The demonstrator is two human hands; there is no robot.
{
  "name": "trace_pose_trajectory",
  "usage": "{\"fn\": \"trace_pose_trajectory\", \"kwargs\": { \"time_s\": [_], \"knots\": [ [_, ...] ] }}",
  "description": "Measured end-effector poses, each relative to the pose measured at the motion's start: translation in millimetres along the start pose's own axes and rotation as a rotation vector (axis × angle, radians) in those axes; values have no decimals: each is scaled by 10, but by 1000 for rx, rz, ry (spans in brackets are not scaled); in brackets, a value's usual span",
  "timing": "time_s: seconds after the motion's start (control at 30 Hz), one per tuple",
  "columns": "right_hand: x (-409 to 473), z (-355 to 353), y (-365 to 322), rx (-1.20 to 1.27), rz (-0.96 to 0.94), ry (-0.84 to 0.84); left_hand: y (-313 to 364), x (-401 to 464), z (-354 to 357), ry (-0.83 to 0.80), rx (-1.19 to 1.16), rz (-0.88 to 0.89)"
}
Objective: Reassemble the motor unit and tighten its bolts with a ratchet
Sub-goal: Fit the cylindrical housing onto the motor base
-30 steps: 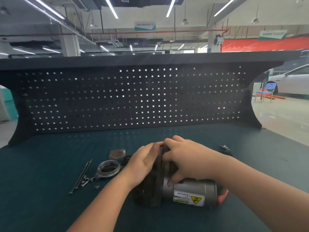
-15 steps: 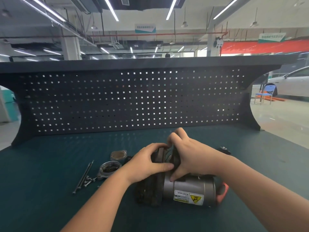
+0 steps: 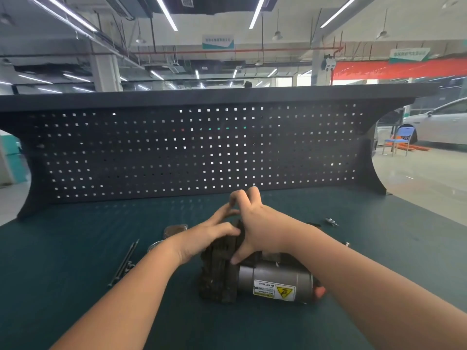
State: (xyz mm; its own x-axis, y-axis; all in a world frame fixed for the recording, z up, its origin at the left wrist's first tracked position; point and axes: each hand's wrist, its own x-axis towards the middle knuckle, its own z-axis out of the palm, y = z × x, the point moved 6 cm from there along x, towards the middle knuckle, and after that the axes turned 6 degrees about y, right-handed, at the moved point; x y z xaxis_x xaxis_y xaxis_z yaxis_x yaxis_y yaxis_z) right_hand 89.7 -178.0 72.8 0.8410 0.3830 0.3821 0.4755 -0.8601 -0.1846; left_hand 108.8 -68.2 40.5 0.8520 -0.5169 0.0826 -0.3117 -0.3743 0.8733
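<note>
The motor unit (image 3: 274,280) lies on its side on the green bench mat, a grey cylinder with a yellow warning label and a dark ribbed housing (image 3: 217,276) at its left end. My left hand (image 3: 202,236) rests on top of that housing with its fingers stretched out towards my right hand. My right hand (image 3: 264,228) arches over the housing, with the thumb pressed on the near side where housing and cylinder meet. Its fingers are bent high over the far side, their tips hidden. No ratchet is in view.
Long bolts (image 3: 125,262) lie left of the motor. A round metal cap (image 3: 174,229) sits behind my left wrist, and a second ring part (image 3: 154,246) shows partly beside it. A small metal piece (image 3: 331,221) lies to the right. The black pegboard (image 3: 192,152) closes off the back.
My right fingers have lifted and bent higher over the housing. My left fingers have straightened and reached towards them. The view has tilted down a little.
</note>
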Motion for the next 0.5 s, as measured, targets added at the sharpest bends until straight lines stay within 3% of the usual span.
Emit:
{"fn": "trace_pose_trajectory", "kwargs": {
  "time_s": [0.13, 0.4, 0.47, 0.5],
  "knots": [
    [-13, 5, 8, 45, -14, -29, 125, 52, 20, -139, 129, -35],
    [-86, -116, -140, 142, -88, 54, 87, 77, 48, -133, 121, 55],
    [-198, -335, -218, 150, -128, 181, 71, 104, 42, -114, 152, 72],
    [-326, -491, -219, 157, -167, 344, 47, 115, 36, -98, 149, 69]
  ]
}}
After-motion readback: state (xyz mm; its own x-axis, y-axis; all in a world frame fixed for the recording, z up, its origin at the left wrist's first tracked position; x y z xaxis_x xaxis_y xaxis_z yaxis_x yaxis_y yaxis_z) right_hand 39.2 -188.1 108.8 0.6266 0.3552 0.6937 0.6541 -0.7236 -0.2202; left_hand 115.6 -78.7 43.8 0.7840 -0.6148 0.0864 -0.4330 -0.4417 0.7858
